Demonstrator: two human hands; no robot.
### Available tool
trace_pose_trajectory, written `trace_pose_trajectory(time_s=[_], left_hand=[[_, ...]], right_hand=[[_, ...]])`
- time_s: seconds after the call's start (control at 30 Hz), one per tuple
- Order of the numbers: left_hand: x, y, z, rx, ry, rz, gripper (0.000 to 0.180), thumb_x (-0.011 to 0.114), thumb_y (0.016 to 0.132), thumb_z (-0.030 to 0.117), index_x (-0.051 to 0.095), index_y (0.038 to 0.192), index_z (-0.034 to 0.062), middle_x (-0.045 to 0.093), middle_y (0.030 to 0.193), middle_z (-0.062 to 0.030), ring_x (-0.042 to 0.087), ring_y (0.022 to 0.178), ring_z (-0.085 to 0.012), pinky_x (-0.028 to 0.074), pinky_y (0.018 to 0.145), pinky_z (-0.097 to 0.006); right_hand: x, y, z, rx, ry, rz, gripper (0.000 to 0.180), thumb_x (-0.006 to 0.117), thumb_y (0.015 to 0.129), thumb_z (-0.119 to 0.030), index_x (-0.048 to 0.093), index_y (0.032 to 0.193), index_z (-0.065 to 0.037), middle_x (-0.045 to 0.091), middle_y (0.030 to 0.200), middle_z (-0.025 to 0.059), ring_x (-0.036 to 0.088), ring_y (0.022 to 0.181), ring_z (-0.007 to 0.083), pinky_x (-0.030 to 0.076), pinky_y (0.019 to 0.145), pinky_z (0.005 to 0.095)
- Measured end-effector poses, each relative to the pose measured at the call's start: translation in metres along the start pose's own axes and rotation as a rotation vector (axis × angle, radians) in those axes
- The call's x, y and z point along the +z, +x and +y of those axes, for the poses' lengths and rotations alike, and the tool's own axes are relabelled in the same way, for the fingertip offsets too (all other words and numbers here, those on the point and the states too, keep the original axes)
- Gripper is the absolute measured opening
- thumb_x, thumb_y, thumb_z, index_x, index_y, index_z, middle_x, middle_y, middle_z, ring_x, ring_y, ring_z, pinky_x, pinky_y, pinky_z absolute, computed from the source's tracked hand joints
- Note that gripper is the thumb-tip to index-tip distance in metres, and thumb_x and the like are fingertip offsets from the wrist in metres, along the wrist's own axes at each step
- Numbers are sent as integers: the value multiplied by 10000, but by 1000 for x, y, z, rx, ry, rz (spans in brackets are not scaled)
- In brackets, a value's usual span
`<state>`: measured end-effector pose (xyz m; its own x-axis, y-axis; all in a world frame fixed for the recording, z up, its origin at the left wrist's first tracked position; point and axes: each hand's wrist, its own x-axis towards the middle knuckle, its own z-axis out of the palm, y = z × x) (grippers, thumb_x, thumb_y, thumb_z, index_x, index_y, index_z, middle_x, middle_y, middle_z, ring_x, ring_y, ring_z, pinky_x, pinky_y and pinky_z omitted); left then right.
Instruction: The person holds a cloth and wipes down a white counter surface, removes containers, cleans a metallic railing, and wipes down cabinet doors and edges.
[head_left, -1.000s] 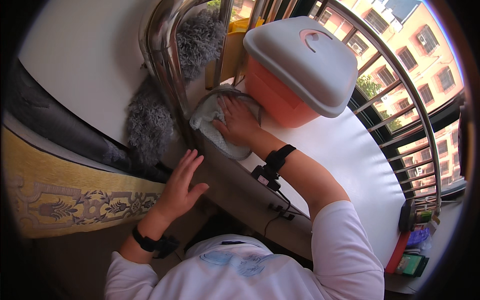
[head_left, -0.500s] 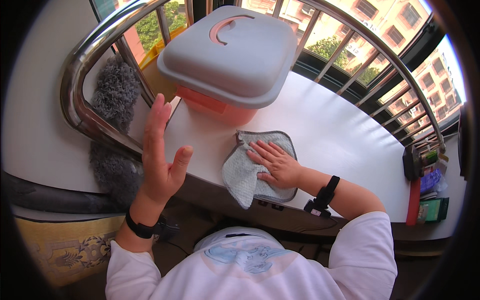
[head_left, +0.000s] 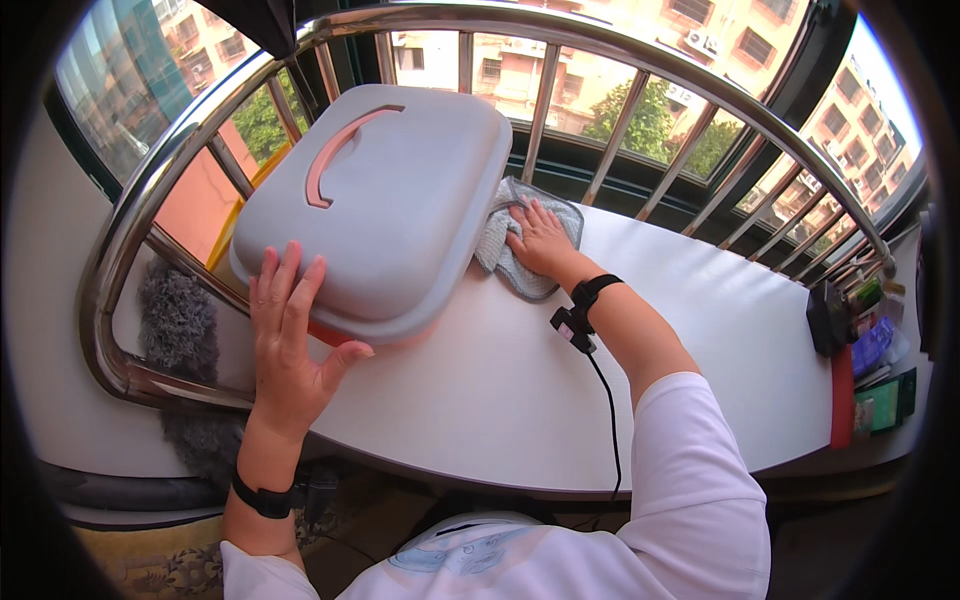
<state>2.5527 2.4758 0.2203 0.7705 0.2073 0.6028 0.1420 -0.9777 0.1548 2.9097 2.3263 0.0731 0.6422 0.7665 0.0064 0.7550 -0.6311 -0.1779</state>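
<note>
Both your hands are showing parted fingers, right hand (head_left: 543, 243) lying on the cloth (head_left: 499, 250) at the box's (head_left: 410, 200) three o'clock, left hand (head_left: 290, 345) at its seven.

Here on the table (head_left: 740, 340), at left, the lidded box (head_left: 410, 210) is being backed by the railing (head_left: 640, 52); just right of it, the cloth (head_left: 497, 245) is being partly covered by the right hand (head_left: 545, 242).

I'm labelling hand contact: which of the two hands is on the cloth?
The right hand, laid flat on the grey cloth; the left hand is away from it, by the near corner of the grey lid.
</note>
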Motion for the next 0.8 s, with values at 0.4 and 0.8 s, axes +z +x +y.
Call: trace_pose_trajectory(time_s=[0.4, 0.8], left_hand=[[20, -10, -4, -94, -64, 33, 828, 546, 861, 570, 274, 1451, 57, 196, 1503, -244, 163, 1395, -429, 173, 1111, -513], [14, -21, -57, -999, -1304, 238, 600, 642, 850, 500, 479, 1246, 79, 533, 1097, -20, 508, 1009, -176, 402, 909, -370]], right_hand=[[15, -47, -42, -274, -41, 56, 634, 344, 949, -419, 341, 1404, 21, 252, 1501, 203, 174, 1418, 322, 116, 1158, 421], [-8, -195, -33, -539, 35, -112, 632, 329, 976, -456, 204, 1482, -99, 157, 1546, 135, 126, 1433, 294, 86, 1167, 415]])
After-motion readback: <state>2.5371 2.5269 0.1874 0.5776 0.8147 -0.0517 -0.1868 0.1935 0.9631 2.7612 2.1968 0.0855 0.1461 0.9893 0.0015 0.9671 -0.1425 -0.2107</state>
